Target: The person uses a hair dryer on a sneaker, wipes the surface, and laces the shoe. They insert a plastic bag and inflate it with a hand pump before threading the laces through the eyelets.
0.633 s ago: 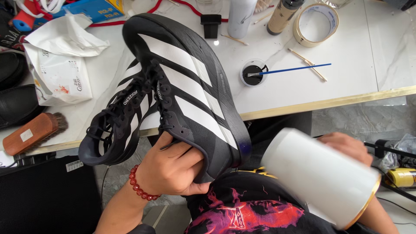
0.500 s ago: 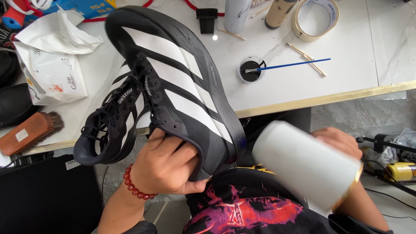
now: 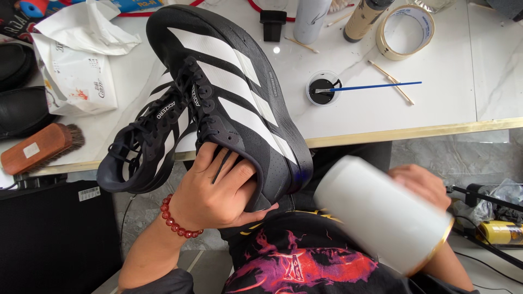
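A black sports shoe [image 3: 218,92] with three white stripes and loose black laces is held up over the table's front edge. My left hand [image 3: 215,190], with a red bead bracelet on the wrist, grips it at the heel opening, fingers inside the collar. My right hand [image 3: 422,182] holds a large white cylinder with a gold rim [image 3: 381,215], blurred, low at the right, its end pointing toward the shoe's heel. The cylinder hides most of my right hand.
On the white marble table [image 3: 436,109]: a small black pot with a blue-handled brush [image 3: 322,90], a tape roll [image 3: 406,30], bottles [image 3: 313,19], wooden sticks, a wipes pack [image 3: 76,76], a wooden shoe brush [image 3: 38,147], black leather shoes [image 3: 19,92] at left. A yellow tool [image 3: 498,231] lies at right.
The shoe has shifted slightly right and lower in view. The white cylinder has moved down and a little away from the shoe's heel.
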